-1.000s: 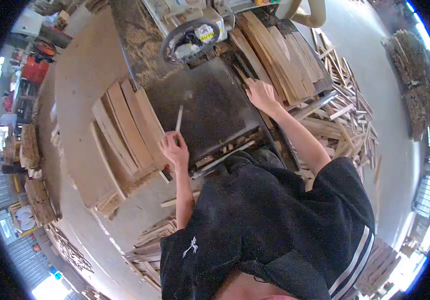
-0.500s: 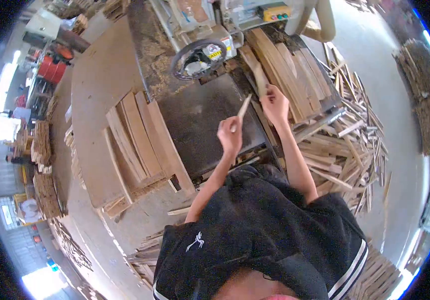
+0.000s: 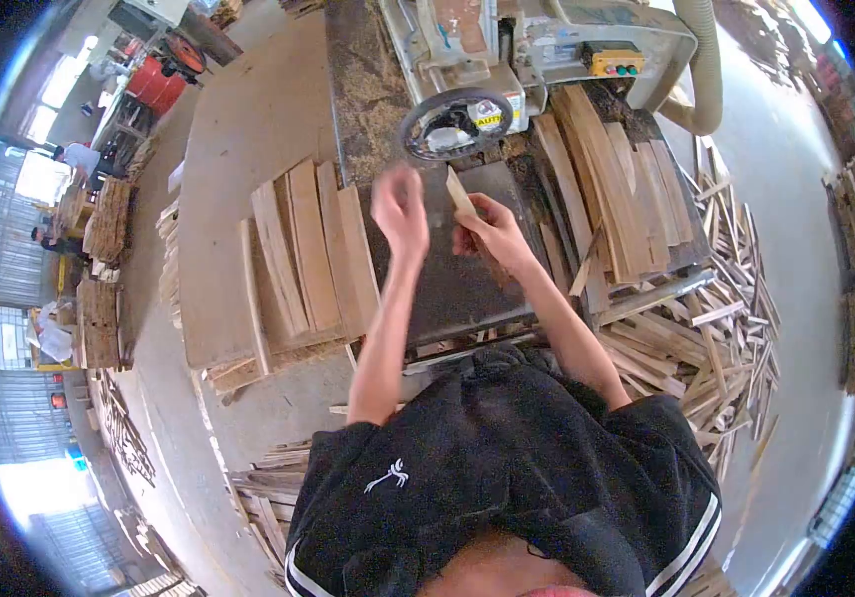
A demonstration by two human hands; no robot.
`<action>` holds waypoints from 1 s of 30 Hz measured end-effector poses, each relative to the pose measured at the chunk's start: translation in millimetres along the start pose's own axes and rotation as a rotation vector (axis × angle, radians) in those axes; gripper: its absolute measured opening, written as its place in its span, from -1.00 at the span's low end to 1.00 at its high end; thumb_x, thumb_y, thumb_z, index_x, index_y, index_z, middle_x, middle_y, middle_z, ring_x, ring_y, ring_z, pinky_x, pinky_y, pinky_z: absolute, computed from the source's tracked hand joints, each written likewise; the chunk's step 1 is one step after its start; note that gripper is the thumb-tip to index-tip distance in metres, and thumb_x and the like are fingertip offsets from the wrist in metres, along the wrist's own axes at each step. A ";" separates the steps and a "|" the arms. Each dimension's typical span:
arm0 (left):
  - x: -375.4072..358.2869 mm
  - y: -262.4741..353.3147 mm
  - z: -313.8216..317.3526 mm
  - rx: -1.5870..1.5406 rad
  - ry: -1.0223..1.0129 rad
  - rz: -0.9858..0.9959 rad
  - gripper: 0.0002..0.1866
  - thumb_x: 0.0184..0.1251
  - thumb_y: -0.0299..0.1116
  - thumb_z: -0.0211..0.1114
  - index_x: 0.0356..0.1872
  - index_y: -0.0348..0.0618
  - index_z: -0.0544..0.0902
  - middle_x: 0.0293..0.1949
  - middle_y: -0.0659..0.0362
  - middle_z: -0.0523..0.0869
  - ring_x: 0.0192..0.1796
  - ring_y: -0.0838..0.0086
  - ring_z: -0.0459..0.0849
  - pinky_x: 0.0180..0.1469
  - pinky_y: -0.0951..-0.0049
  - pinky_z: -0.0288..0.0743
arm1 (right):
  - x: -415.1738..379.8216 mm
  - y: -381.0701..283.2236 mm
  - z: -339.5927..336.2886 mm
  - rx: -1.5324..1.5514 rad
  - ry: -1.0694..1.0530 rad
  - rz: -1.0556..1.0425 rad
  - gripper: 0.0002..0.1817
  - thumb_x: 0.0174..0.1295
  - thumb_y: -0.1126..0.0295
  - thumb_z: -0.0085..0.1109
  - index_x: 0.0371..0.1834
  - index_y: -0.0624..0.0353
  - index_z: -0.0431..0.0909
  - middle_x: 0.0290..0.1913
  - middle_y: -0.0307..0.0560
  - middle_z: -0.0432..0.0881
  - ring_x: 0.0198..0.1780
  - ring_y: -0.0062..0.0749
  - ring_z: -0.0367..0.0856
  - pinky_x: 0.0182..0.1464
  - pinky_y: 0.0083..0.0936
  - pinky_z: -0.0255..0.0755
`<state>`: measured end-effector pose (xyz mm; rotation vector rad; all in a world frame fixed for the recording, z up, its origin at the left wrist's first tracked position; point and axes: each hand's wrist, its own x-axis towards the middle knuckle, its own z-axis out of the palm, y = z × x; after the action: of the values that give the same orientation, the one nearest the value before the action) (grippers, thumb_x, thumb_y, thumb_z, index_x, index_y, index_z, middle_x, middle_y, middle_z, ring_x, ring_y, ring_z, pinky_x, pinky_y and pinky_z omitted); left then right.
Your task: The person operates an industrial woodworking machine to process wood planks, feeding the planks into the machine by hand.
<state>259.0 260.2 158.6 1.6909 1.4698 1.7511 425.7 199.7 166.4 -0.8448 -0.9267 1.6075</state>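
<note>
My right hand point(image 3: 492, 237) is closed around a short pale wood strip point(image 3: 459, 191), which points up and away from me over the dark machine table point(image 3: 467, 289). To its left, my left hand point(image 3: 403, 214) is raised above the left part of that table, near the row of boards. Motion blurs its fingers, and nothing can be made out in them. Just beyond both hands sits the black handwheel point(image 3: 418, 134) of the woodworking machine.
Curved boards point(image 3: 308, 249) lie on the brown side table point(image 3: 228, 189) at left. More boards point(image 3: 602, 189) rest right of the machine table. Offcuts point(image 3: 736, 308) are heaped on the floor at right. A yellow button box point(image 3: 615, 64) and a hose point(image 3: 706, 60) are at the back.
My left hand has moved left and away from me; the strip formerly in it no longer shows there. My right hand has come left from the right-hand boards and now holds a strip. The view has shifted.
</note>
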 end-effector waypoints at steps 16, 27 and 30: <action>211.8 100.4 81.9 0.850 -1.324 0.480 -0.21 0.10 0.48 0.42 -0.21 -0.21 0.80 -0.27 -0.04 0.83 -0.17 0.12 0.83 -0.06 0.17 0.69 | 83.6 25.6 32.4 0.231 -0.145 0.237 -0.60 0.66 0.08 -0.07 0.01 0.26 0.51 -0.53 -0.35 0.36 -0.63 -0.69 0.23 -0.60 -0.63 0.13; 183.6 57.3 111.6 0.727 -1.099 0.589 -0.43 0.26 0.31 0.38 -0.13 -0.01 0.86 -0.36 -0.07 0.82 -0.23 0.01 0.81 -0.09 0.05 0.66 | 92.7 19.7 25.1 0.240 -0.159 0.309 -0.58 0.64 0.03 -0.04 -0.13 0.22 0.50 -0.54 -0.41 0.31 -0.66 -0.71 0.17 -0.63 -0.61 0.05; 187.4 51.9 118.8 0.673 -1.177 0.510 -0.41 0.26 0.34 0.36 -0.19 -0.02 0.87 -0.41 -0.02 0.82 -0.28 0.08 0.82 -0.12 0.12 0.65 | 95.6 18.7 32.9 0.250 -0.163 0.299 -0.57 0.64 0.02 -0.06 -0.16 0.21 0.49 -0.56 -0.41 0.29 -0.67 -0.69 0.16 -0.64 -0.60 0.05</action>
<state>334.4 437.5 280.3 2.8193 1.0668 0.0507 369.4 285.3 158.0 -0.7088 -0.7129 2.0281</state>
